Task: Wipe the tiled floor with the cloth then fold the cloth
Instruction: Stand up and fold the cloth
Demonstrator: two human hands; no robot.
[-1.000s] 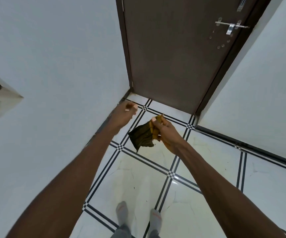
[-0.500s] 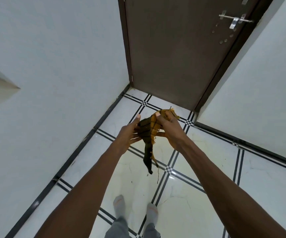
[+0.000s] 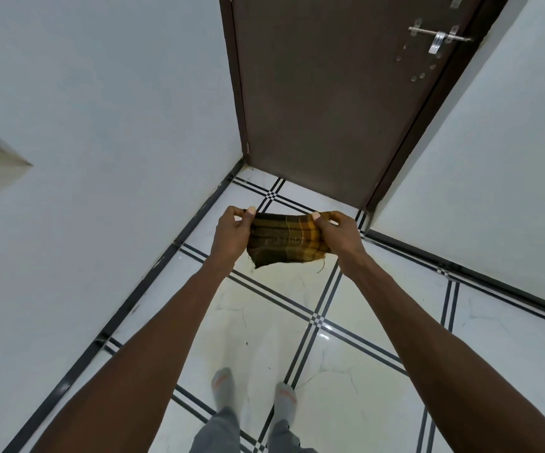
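The left hand (image 3: 232, 235) and right hand (image 3: 338, 235) each pinch an upper corner of the brown-and-yellow checked cloth (image 3: 284, 240), stretched between them in the air above the tiled floor (image 3: 281, 308).

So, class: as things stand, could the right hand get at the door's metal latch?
Probably not yet. The right hand is pinching one end of the cloth, with the left hand on the other, and the latch sits well above and beyond. Nothing blocks the way, though.
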